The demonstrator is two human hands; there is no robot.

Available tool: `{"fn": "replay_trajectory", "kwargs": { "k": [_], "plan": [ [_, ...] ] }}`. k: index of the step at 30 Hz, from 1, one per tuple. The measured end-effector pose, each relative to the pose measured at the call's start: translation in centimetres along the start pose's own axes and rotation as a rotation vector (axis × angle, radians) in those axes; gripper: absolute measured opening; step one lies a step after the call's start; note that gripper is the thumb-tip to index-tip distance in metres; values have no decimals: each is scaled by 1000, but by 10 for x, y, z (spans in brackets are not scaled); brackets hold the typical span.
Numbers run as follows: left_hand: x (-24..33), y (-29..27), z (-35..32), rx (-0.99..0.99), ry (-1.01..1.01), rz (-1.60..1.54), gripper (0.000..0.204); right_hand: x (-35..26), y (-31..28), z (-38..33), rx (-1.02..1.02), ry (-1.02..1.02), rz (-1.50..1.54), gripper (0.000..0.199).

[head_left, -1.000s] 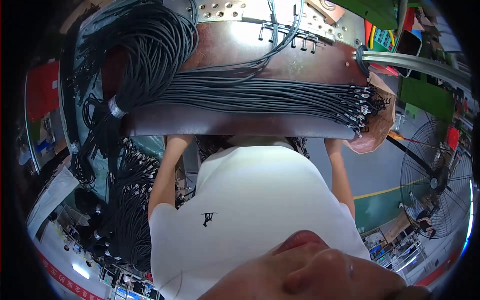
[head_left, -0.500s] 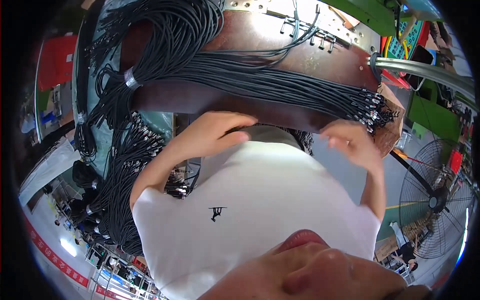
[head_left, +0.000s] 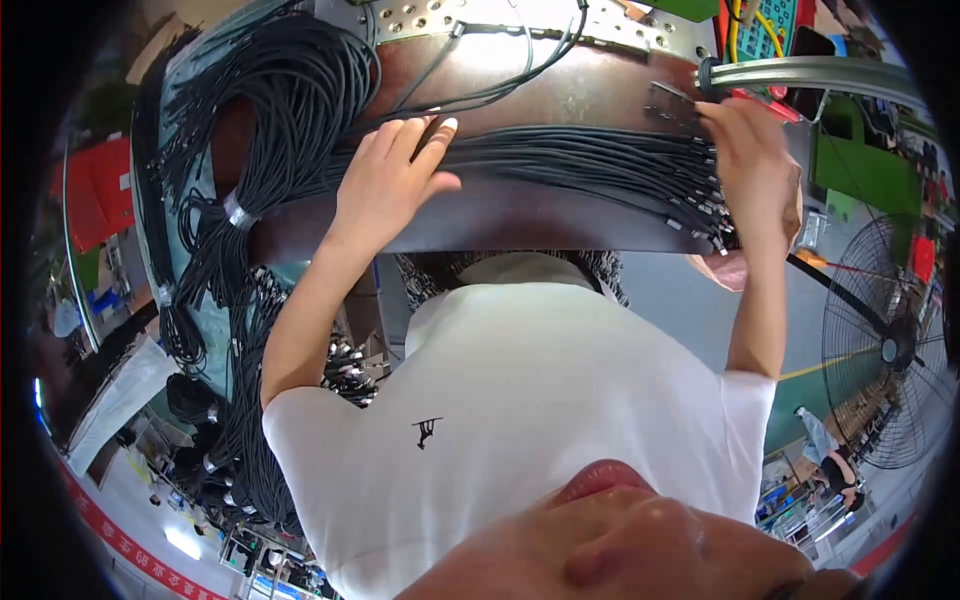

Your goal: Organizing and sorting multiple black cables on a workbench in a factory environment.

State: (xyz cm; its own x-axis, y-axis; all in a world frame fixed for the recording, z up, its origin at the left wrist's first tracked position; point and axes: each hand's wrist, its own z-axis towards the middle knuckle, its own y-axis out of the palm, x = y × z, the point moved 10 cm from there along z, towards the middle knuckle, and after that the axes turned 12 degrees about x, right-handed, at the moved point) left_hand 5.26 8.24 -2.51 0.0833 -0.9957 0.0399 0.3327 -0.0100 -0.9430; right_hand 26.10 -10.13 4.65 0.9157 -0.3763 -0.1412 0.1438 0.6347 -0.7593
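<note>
A long bundle of black cables (head_left: 570,155) lies across the brown table, its silvery connector ends to the right. My left hand (head_left: 395,175) rests over the bundle left of its middle, fingers stretched out and thumb apart, with nothing gripped. Loose cables (head_left: 490,97) run just beyond its fingertips. Above the connector ends, my right hand (head_left: 750,160) is bent with its fingertips pointing left. A blurred dark piece with a silvery edge (head_left: 672,97) sits at those fingertips and seems held; its kind cannot be made out.
A thick coil of black cables (head_left: 290,90) lies at the left, bound by a silvery tie (head_left: 238,212). A perforated metal plate (head_left: 420,18) lines the far edge. A metal pole (head_left: 800,75) crosses the far right. A black fan (head_left: 890,345) stands at the right.
Both hands have moved from near my body out over the table. My left hand has come onto the cables. My right hand has gone up past the connectors, to the blurred dark piece.
</note>
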Motion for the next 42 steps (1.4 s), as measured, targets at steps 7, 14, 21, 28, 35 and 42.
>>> {"fn": "replay_trajectory", "kwargs": {
  "k": [7,14,21,28,35,42],
  "plan": [
    [-20,-11,16,228,-186,-243,29,-29,14,31,-120,-92,-161,18],
    [-54,-6,1,181,-581,-950,16,-5,152,26,-236,-70,125,34],
    [57,42,65,-682,-80,-821,32,4,136,8,-456,5,359,29],
    [206,87,117,-1064,-154,-1247,35,4,141,14,-564,66,654,25],
    [173,33,62,-584,-756,-1961,28,-13,106,-3,-512,-103,695,21],
    [116,54,33,-122,-967,-1699,27,-14,52,-40,-135,870,1255,31]
  ]
}}
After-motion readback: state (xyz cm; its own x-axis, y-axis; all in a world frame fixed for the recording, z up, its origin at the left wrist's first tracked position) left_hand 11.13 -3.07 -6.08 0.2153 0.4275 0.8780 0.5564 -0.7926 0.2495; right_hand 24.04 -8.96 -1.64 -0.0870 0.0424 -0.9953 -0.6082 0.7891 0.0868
